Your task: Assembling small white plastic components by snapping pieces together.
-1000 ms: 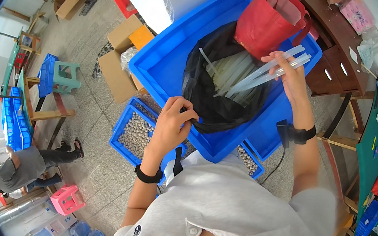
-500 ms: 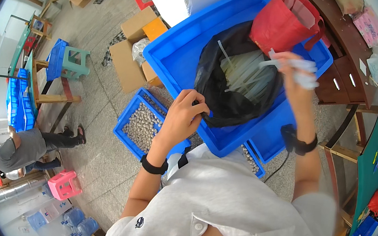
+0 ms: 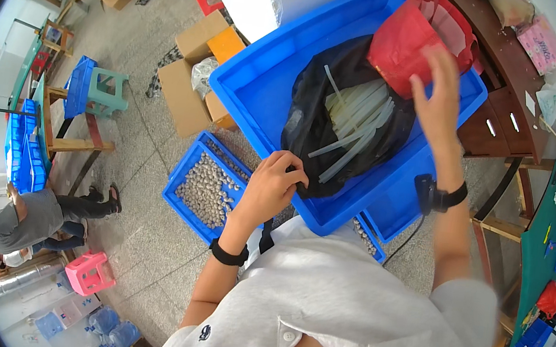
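Note:
A black bag (image 3: 304,138) lies with its mouth wide in a large blue tray (image 3: 253,93). Long translucent whitish sticks (image 3: 361,125) are heaped inside it, some leaning on the near rim. My left hand (image 3: 275,184) pinches the bag's near-left edge. Above the bag's far right side, my right hand (image 3: 440,100) is raised with fingers apart and nothing in it, somewhat blurred. Just behind that hand, and partly covered by it, a red fabric bag (image 3: 400,42) with a pale lining stands in the tray's far right corner.
Blue bins (image 3: 187,168) of small pale pieces sit below the tray on the left. Cardboard boxes (image 3: 183,94) lie beyond them. A brown drawer cabinet (image 3: 503,119) borders the right. A person (image 3: 30,218) is at the far left, near a pink stool (image 3: 91,273).
The translucent sticks that my right hand held are out of it, and its fingers have spread. Sticks in the black bag lie differently, some nearer my left hand, which keeps its pinch.

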A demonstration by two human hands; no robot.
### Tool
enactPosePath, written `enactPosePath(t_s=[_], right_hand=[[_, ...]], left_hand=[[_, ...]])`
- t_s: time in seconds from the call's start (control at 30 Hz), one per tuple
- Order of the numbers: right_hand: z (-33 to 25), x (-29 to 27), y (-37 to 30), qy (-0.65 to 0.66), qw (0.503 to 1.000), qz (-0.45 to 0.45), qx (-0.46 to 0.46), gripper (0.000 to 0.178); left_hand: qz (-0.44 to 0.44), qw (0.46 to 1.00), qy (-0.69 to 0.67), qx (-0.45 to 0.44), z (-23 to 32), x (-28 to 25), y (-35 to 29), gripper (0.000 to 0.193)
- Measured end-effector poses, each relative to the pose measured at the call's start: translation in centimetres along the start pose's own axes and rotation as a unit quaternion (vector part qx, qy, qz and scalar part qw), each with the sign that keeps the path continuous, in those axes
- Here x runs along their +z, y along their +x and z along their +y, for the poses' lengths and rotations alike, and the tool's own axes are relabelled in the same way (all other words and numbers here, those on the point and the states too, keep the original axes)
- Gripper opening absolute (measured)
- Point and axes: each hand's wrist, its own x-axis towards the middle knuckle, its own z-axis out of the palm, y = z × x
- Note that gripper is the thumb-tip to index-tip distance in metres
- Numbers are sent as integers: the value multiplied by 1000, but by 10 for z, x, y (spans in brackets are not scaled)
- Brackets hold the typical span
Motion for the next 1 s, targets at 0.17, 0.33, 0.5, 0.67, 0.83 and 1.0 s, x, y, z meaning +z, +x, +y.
enactPosePath(t_s=[0.17, 0.33, 0.5, 0.67, 0.83, 1.0], right_hand=[[15, 23, -12, -93, 991, -84, 40, 30], [-22, 30, -39, 3, 984, -165, -65, 15], [-62, 6, -36, 12, 979, -197, -59, 57], [-66, 5, -28, 3, 979, -194, -58, 65], [-73, 10, -35, -4, 985, -160, -59, 67], [-78, 4, -43, 23, 986, -160, -26, 59]], left_hand=[[-33, 999, -12, 21, 3, 6, 7, 18], [-39, 999, -10, 9, -2, 7, 3, 19], [-47, 999, -17, 3, -4, 6, 9, 22], [-75, 996, -37, 13, 2, 6, 21, 22], [-82, 995, -50, 9, 5, 7, 23, 21], [-40, 998, -44, 25, 9, 2, 17, 27]])
